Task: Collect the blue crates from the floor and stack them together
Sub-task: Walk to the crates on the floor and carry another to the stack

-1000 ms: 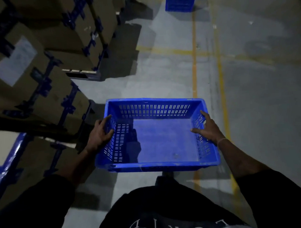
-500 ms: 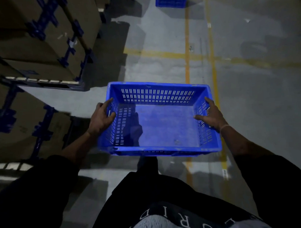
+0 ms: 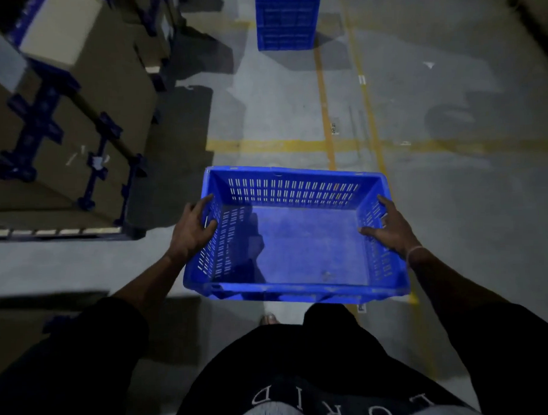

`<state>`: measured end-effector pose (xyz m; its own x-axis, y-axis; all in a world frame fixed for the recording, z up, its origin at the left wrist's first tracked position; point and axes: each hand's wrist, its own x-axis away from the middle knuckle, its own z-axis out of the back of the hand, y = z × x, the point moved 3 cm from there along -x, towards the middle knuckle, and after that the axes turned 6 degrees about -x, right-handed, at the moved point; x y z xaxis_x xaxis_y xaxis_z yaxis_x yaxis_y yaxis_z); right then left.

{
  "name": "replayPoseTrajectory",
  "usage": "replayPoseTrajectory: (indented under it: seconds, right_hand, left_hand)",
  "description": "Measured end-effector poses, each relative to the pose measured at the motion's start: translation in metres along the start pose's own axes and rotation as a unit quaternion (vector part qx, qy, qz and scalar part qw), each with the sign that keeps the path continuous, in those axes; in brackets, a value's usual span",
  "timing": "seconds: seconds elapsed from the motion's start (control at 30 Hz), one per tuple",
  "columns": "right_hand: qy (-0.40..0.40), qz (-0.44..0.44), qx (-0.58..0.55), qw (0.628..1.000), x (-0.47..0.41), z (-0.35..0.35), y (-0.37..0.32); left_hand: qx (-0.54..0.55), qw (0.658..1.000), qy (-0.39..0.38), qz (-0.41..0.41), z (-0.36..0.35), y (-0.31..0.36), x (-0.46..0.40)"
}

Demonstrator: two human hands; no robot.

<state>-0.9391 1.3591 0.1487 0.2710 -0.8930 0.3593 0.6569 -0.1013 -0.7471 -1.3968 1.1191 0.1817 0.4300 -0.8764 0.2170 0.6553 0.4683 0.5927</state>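
I carry an empty blue slotted crate (image 3: pixel 297 188) level in front of my waist. My left hand (image 3: pixel 191 230) grips its left wall, fingers curled over the rim. On the right wall, my right hand (image 3: pixel 388 228) holds the rim with the thumb inside. Straight ahead on the floor at the top of the view stands a tall stack of blue crates (image 3: pixel 286 19), well apart from the carried one.
Cardboard boxes with blue corner braces (image 3: pixel 65 127) sit on a pallet (image 3: pixel 59 232) to my left. Yellow floor lines (image 3: pixel 323 112) run ahead and cross at mid-view. Grey concrete floor lies between me and the stack.
I have walked forward with the crate: the boxes on the left slid back past me and the blue stack ahead has come closer and larger. Both hands keep the same hold.
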Motion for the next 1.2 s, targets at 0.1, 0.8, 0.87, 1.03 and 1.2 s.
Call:
replayPoseTrajectory:
  seconds: [0.1,0.8,0.87,1.03,1.2]
  right_hand:
    - [-0.003,-0.004,-0.008,1.000,-0.060,0.007,-0.023]
    - [-0.004,0.038,0.004,0.999,-0.535,0.100,-0.214]
    - [-0.004,0.048,0.009,0.999,-0.578,0.105,-0.235]
    - [0.003,0.051,0.005,0.999,-0.697,0.104,-0.282]
    - [0.002,0.047,0.009,0.999,-0.810,0.098,-0.330]
  left_hand:
    - [-0.001,1.000,-0.006,-0.004,0.011,0.012,-0.068]
    - [-0.023,0.999,0.043,0.023,0.074,0.118,-0.536]
    - [-0.022,0.999,0.042,0.024,0.081,0.125,-0.581]
    - [-0.032,0.999,0.036,0.008,0.097,0.131,-0.706]
    - [-0.024,0.999,0.031,0.010,0.128,0.137,-0.837]
